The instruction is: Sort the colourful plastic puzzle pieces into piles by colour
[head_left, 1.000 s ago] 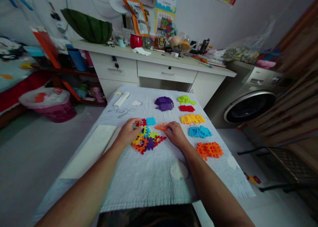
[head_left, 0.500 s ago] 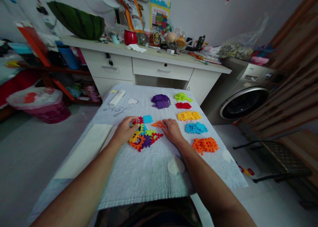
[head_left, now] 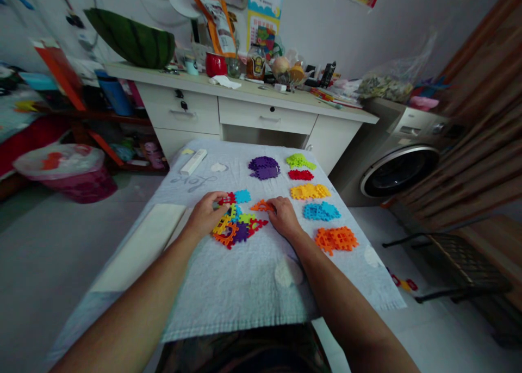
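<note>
Joined interlocking plastic building pieces (head_left: 241, 231) in yellow, orange, purple, green, blue and red lie on the cloth-covered table (head_left: 244, 286). At their upper left, my left hand (head_left: 207, 216) is closed on the edge of this assembly, thumb and fingers either side of a red piece (head_left: 227, 199). A light-blue piece (head_left: 243, 196) adjoins the red one. My right hand (head_left: 284, 215) pinches an orange triangular piece (head_left: 261, 205) just right of the assembly and apart from it. Its fingertips partly cover that triangle.
Sorted piles stand farther off: purple (head_left: 265, 167), green (head_left: 300, 161), red (head_left: 300, 175), yellow (head_left: 310, 191), blue (head_left: 322, 211) and orange (head_left: 336, 239). A white box-like object (head_left: 193, 162) lies at the far left. A white desk (head_left: 265, 114) borders the table's back, beside a washing machine (head_left: 391, 150).
My right hand's fingers have drawn slightly tighter around the orange triangle, which shows a little lower. My left hand stays on the assembly. The camera view has shifted slightly.
</note>
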A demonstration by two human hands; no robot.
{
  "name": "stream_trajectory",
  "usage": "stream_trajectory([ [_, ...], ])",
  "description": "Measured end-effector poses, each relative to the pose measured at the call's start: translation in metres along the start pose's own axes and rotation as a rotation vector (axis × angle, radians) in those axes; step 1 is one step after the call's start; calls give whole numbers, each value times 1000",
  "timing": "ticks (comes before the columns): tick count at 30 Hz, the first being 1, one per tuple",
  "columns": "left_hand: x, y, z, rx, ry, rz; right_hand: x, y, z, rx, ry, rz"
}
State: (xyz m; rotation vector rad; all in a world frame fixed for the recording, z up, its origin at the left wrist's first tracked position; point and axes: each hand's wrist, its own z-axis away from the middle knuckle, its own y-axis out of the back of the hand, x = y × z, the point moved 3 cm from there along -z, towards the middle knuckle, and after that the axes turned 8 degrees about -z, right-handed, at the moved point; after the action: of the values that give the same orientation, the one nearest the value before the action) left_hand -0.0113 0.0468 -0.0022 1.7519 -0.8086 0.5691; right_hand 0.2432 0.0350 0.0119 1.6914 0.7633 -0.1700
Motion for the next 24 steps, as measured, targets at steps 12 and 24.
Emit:
stream_trajectory([
  [12, 0, 0, 0, -29, 20, 4, 1, 4, -1, 36, -7, -16],
  [24, 1, -1, 0, -26, 16, -1, 24, 105, 30, -135, -77, -110],
])
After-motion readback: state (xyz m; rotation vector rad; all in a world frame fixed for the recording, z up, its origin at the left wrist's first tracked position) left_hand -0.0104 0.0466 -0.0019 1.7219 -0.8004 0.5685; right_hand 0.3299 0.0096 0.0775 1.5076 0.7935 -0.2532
